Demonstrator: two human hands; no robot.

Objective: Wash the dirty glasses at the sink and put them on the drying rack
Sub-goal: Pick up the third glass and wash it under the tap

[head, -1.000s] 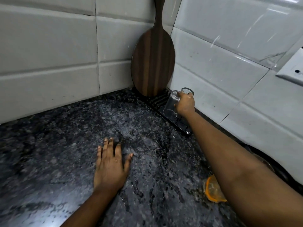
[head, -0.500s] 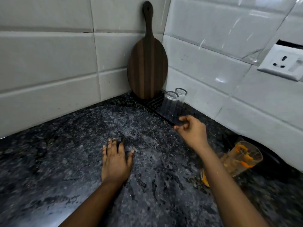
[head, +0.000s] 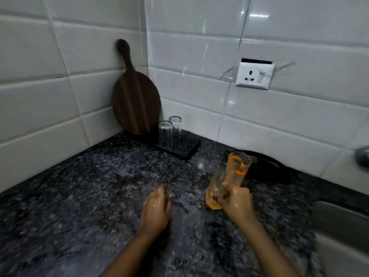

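Two clear glasses [head: 165, 132] [head: 175, 124] stand upside down on the black drying rack [head: 185, 148] in the counter corner. My right hand [head: 234, 200] is wet and closed around the lower part of a dirty glass [head: 214, 188] smeared with orange residue. A second dirty glass [head: 237, 166] with orange streaks stands just behind it, touching or overlapping it in view. My left hand [head: 155, 208] rests on the wet dark granite counter [head: 89, 186], fingers loosely curled, holding nothing. The sink [head: 343, 226] shows at the right edge.
A dark wooden paddle board [head: 135, 100] leans in the tiled corner behind the rack. A white wall socket [head: 254, 75] sits on the right wall. A dark round object [head: 265, 166] lies behind the dirty glasses. Part of a tap [head: 362, 156] shows far right.
My right hand pulled back from the rack, where it left a clean glass, and has closed on a dirty orange-smeared glass. My left hand's fingers have curled. The view has turned right.
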